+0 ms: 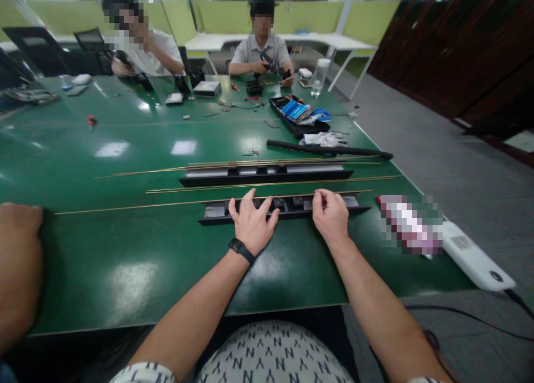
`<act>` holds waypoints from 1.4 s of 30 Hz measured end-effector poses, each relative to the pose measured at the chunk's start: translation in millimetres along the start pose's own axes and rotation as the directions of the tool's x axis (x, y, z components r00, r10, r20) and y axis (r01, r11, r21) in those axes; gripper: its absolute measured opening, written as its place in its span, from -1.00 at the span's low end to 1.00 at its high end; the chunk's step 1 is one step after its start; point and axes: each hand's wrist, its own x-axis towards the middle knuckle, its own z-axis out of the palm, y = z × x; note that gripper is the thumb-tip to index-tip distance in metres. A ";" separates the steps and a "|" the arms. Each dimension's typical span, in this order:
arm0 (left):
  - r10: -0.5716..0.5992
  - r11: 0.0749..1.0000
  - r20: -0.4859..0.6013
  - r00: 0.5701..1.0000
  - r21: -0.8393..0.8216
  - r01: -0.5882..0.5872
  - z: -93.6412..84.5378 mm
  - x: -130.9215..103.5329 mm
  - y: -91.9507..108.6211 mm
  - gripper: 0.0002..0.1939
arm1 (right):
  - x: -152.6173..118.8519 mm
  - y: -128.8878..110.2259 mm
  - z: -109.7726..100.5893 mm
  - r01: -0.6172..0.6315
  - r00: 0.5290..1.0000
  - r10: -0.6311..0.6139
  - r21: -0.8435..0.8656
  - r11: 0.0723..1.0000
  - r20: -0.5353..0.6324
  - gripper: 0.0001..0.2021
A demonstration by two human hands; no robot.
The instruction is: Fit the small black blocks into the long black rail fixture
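My left hand (253,222), with a dark band on its wrist, rests with fingers spread over the nearer black channel (217,220). Pinched in my right hand (331,215), at the channel's right part, is a thin brass rod (125,209) that runs along the channel's far edge and reaches far out to the left. Several small black blocks (297,201) sit inside the channel between my hands. Behind it lie more thin rods (187,190) and a second black channel (267,179) with a light inner strip.
Farther back are a black bar (350,150), white gloves (323,139) and a black tray (298,128) of tools. A white power strip (475,255) lies at the right edge. Another person's hand (19,260) is at the left; two people sit across the green table (125,288).
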 end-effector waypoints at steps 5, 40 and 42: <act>0.001 1.000 0.006 1.000 -0.008 -0.001 -1.8 0.7 -0.5 -0.59 | 1.6 4.7 -0.5 -0.030 0.999 0.028 -0.053 0.998 -0.031 -0.66; -0.009 1.000 0.011 1.000 0.003 0.009 -1.1 0.4 -0.4 -0.59 | 5.5 16.2 -3.8 -0.087 0.993 0.079 -0.085 0.993 -0.087 -0.69; -0.009 1.000 0.009 1.000 -0.003 0.009 -1.1 0.4 -0.6 -0.59 | 3.2 9.8 -2.4 -0.041 0.998 0.038 -0.062 0.997 -0.057 -0.69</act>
